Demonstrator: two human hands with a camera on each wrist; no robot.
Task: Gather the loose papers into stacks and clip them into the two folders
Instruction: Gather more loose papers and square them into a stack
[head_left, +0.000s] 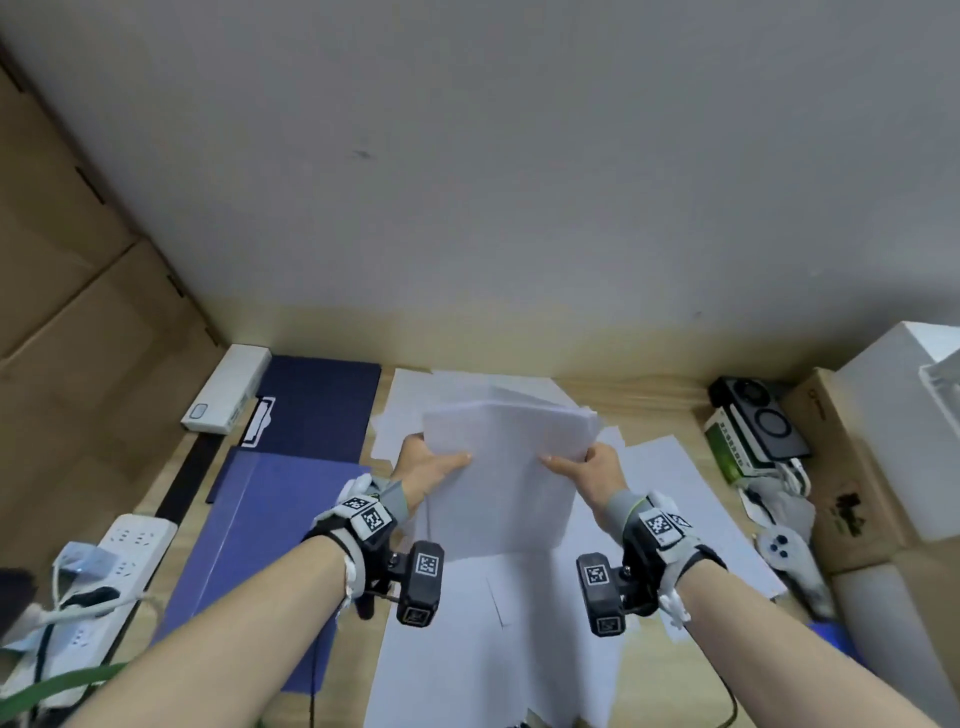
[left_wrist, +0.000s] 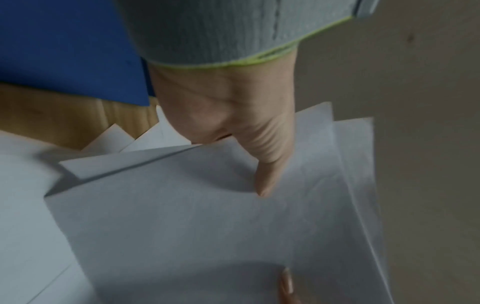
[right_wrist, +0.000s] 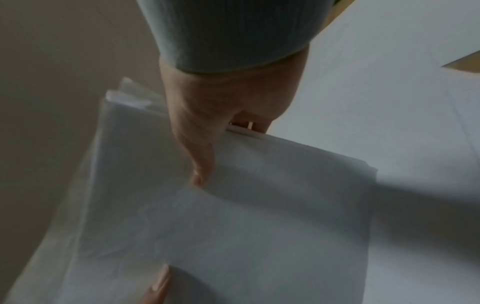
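Both hands hold a stack of white papers (head_left: 501, 467) upright above the desk, its lower edge near the sheets below. My left hand (head_left: 431, 462) grips the stack's left edge, thumb (left_wrist: 267, 176) laid on the front sheet (left_wrist: 207, 226). My right hand (head_left: 587, 465) grips the right edge, thumb (right_wrist: 201, 168) on the front of the stack (right_wrist: 233, 226). More loose sheets (head_left: 498, 639) lie spread on the desk underneath. A dark blue folder (head_left: 317, 405) with a clip lies at the back left. A lighter blue folder (head_left: 260, 551) lies nearer, left of the papers.
A white box (head_left: 228, 389) and cardboard boxes (head_left: 78, 312) stand at the left, a power strip (head_left: 104, 582) at the front left. At the right are a black device (head_left: 758, 415), a game controller (head_left: 784, 551) and stacked boxes (head_left: 852, 467). A wall runs behind the desk.
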